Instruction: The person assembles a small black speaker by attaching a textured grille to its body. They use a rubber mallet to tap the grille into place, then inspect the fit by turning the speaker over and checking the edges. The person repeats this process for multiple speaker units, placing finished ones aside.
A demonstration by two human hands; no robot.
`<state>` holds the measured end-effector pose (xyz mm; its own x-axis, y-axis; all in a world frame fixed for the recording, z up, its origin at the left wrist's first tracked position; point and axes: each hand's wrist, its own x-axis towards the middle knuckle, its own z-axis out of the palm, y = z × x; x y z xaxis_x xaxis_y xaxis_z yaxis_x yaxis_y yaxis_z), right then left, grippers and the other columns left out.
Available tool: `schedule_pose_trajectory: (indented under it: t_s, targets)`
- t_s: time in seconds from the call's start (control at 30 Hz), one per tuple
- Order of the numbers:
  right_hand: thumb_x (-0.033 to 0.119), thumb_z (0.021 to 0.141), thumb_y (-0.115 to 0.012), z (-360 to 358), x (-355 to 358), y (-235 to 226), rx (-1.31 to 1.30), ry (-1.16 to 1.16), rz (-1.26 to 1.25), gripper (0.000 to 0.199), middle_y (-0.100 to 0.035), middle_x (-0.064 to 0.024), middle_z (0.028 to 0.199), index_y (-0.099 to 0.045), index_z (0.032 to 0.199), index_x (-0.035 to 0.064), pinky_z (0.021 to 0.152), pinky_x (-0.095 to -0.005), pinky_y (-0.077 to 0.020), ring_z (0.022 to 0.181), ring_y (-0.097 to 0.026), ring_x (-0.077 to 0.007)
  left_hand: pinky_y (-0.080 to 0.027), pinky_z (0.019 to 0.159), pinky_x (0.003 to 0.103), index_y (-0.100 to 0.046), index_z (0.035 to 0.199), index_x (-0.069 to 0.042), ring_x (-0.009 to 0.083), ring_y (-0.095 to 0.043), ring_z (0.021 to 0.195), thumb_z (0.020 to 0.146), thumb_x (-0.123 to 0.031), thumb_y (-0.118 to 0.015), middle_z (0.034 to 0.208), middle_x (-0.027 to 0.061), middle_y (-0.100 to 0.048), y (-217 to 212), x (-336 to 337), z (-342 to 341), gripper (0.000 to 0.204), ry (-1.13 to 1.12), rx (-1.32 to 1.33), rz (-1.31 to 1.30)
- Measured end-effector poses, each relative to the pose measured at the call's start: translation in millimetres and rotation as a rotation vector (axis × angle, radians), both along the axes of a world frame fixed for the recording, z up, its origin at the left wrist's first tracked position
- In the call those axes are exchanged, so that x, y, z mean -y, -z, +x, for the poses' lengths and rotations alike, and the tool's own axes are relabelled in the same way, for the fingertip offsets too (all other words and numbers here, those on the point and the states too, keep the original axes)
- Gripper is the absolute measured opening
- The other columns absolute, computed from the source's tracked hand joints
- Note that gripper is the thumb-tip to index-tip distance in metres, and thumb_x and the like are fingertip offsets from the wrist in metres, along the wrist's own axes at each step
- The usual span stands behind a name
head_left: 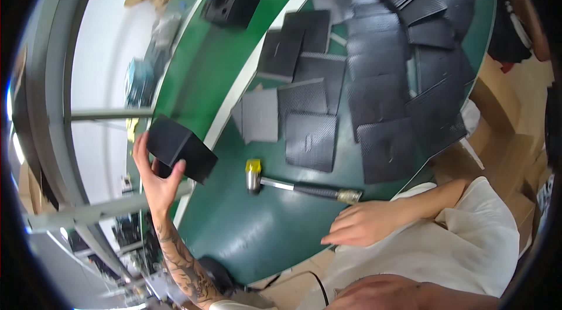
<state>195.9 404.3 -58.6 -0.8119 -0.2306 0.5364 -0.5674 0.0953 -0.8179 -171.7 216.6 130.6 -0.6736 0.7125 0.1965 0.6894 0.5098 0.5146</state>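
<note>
My left hand [157, 180] grips a black box [181, 149], its thumb on the near side and its fingers round the left side. The box is tilted over the white edge strip between the green conveyor and the dark green table. My right hand [366, 223] lies at the table's near edge, fingers stretched out and nothing in them. Just beyond it is a hammer [293, 186] with a yellow-tipped metal head and a dark grip. Several black square panels [311, 141] with a fine textured surface lie flat past the hammer.
More black panels [383, 96] overlap in rows across the table's far and right side. A black box with round openings [231, 2] stands on the green conveyor [196, 58]. Metal frame bars [108, 114] cross at the left. Cardboard boxes [497, 111] stand at the right.
</note>
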Motion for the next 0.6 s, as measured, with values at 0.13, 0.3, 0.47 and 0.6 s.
schedule_pose_trajectory:
  t_s: [0.13, 0.3, 0.47, 0.6]
  targets:
    - [0.013, 0.096, -0.062, 1, -1, 5, -0.019, -0.012, -0.014, 0.033, -0.063, -0.0122, 0.098, -0.064, 0.126, -0.0018, 0.079, -0.0406, -0.0538, 0.089, -0.065, -0.0281, -0.043, 0.114, 0.054, -0.042, 0.155, -0.012, 0.0321, -0.037, 0.145, 0.08, -0.022, -0.088, 0.158, 0.0145, -0.029, 37, -76, -62, 0.088, -0.01, -0.143, 0.05]
    - [0.014, 0.094, -0.062, 5, 2, 5, -0.013, -0.024, -0.028, 0.038, -0.064, -0.0112, 0.099, -0.062, 0.129, -0.0022, 0.08, -0.0379, -0.0549, 0.09, -0.067, -0.0267, -0.024, 0.123, 0.041, -0.039, 0.159, -0.007, 0.0303, -0.027, 0.153, 0.084, -0.03, -0.077, 0.17, 0.021, -0.015, 69, -94, -115, 0.087, 0.034, 0.375, 0.245]
    - [0.018, 0.094, -0.06, 5, 0, 8, -0.031, -0.053, -0.066, 0.043, -0.066, -0.0106, 0.102, -0.061, 0.132, -0.0009, 0.082, -0.0367, -0.0551, 0.091, -0.067, -0.0258, -0.007, 0.127, 0.042, -0.06, 0.145, -0.004, 0.03, -0.01, 0.161, 0.076, -0.023, -0.061, 0.173, 0.0209, -0.013, 21, -84, -124, 0.072, 0.102, 0.4, 0.024]
    - [0.019, 0.093, -0.06, 5, -3, 7, -0.027, -0.096, -0.138, 0.042, -0.066, -0.0113, 0.104, -0.062, 0.13, 0.0001, 0.082, -0.0377, -0.0549, 0.092, -0.068, -0.0259, -0.035, 0.116, 0.041, -0.067, 0.133, -0.003, 0.0281, -0.049, 0.14, 0.094, -0.019, -0.059, 0.153, 0.0158, -0.052, -1, -154, -118, 0.043, -0.065, 0.036, 0.2]
